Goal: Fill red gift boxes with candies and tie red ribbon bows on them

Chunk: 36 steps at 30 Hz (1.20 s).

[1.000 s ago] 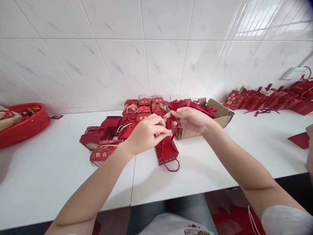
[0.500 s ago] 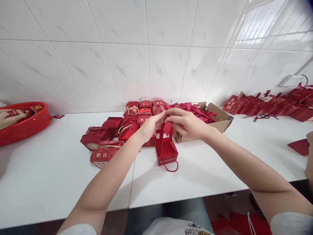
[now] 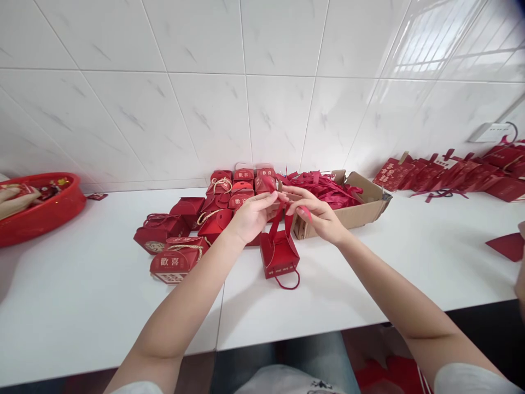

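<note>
A small red gift box (image 3: 280, 256) stands upright on the white table in front of me, its cord handle (image 3: 290, 287) drooping toward me. Red ribbon (image 3: 275, 227) rises from it in two strands to my fingers. My left hand (image 3: 255, 218) pinches the ribbon above the box from the left. On the other side, my right hand (image 3: 318, 215) has its fingers closed on the ribbon too, and a loose end (image 3: 305, 213) shows over them. The exact crossing of the strands is hidden by my fingers.
Several finished-looking red gift boxes (image 3: 180, 260) cluster to the left. A cardboard box (image 3: 340, 222) of red ribbons (image 3: 324, 189) stands behind right. Another person's hand (image 3: 18, 205) is in a red basin (image 3: 53, 210). Red bags (image 3: 435, 175) line the wall at right.
My right hand has turned and lowered slightly, its fingers drawing a ribbon end toward the right. My left hand stays close by at the ribbon. The gift box has hardly moved.
</note>
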Each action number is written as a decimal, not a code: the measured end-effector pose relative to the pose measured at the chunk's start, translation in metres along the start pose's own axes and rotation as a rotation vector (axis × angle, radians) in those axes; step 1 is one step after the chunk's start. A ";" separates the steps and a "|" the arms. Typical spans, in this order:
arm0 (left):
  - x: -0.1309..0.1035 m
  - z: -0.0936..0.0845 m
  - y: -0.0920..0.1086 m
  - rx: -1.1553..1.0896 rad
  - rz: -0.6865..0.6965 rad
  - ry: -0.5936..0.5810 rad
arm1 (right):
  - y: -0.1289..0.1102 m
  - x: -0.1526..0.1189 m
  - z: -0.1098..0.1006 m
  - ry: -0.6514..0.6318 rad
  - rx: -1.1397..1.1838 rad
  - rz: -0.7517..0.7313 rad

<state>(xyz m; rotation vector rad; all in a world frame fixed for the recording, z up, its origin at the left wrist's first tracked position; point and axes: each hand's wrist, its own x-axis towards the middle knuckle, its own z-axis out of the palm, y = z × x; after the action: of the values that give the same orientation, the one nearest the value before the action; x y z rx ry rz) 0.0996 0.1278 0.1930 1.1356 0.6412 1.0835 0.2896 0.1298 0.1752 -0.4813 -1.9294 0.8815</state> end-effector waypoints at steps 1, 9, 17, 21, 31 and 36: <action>-0.001 -0.004 -0.001 0.017 0.017 0.055 | 0.006 -0.007 0.000 0.029 0.032 0.056; -0.042 -0.056 -0.020 0.266 -0.072 0.333 | 0.057 -0.088 -0.019 0.398 0.019 0.435; -0.076 -0.097 -0.077 0.386 -0.229 0.478 | 0.075 -0.143 -0.039 0.499 -0.074 0.668; -0.074 -0.102 -0.093 0.448 -0.242 0.502 | 0.078 -0.152 -0.037 0.499 -0.069 0.730; -0.084 -0.111 -0.081 0.556 -0.205 0.584 | 0.052 -0.161 -0.035 0.514 0.058 0.796; -0.093 -0.107 -0.079 0.567 -0.301 0.516 | 0.042 -0.165 -0.033 0.511 0.186 0.830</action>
<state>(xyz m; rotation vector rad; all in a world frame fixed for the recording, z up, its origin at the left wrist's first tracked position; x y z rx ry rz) 0.0007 0.0814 0.0733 1.1807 1.5488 0.9572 0.3989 0.0646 0.0565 -1.2995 -1.1406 1.2774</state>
